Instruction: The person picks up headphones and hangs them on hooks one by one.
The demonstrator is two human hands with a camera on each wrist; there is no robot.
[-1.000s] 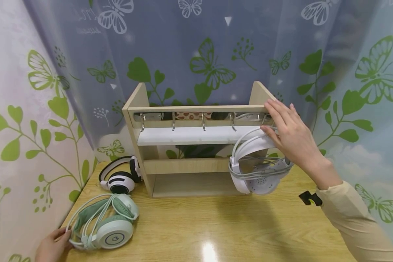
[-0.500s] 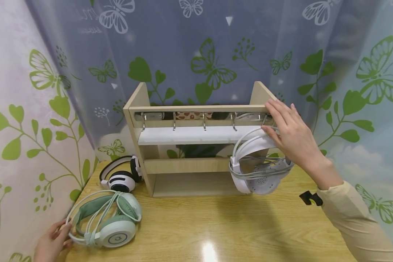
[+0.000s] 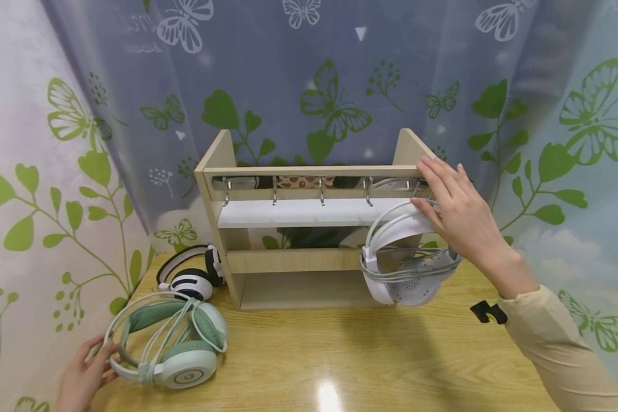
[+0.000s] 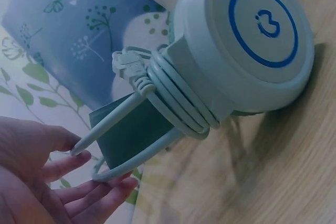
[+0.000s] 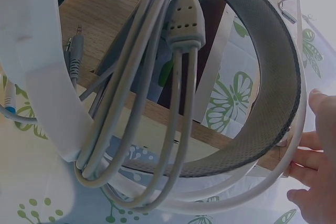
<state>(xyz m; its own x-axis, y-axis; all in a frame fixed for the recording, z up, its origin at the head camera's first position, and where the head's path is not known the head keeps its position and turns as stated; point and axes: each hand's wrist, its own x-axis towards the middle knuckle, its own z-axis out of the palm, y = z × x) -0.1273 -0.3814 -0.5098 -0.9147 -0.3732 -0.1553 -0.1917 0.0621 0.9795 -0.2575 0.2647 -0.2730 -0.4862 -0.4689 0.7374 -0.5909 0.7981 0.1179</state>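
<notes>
On the wooden bench (image 3: 371, 355), at its left edge, the left hand (image 3: 84, 377) curls its fingers round the headband of the green headset (image 3: 175, 343), which lies flat with its cord wound about the earcup. At the right end of the wooden rack (image 3: 309, 229), the right hand (image 3: 455, 214) holds the band of the white headset (image 3: 404, 266) at the end hook, fingers nearly straight along it. A black-and-white headset (image 3: 190, 274) lies beside the rack's left post.
</notes>
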